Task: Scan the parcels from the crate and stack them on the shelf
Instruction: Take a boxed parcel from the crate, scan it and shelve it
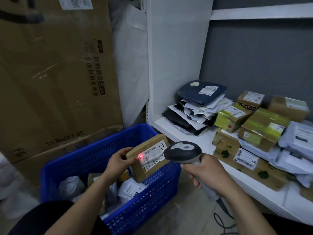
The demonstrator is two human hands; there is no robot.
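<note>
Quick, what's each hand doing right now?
Left hand: grips the brown parcel above the blue crate.
Right hand: grips the barcode scanner.

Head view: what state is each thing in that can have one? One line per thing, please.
cardboard parcel: held over the crate, label up, red scan dot on the label
left hand: grips the parcel's left edge
scanner: aimed at the parcel, light on
right hand: grips the scanner's handle
blue crate: holds bagged parcels
shelf: loaded with stacked parcels
</note>
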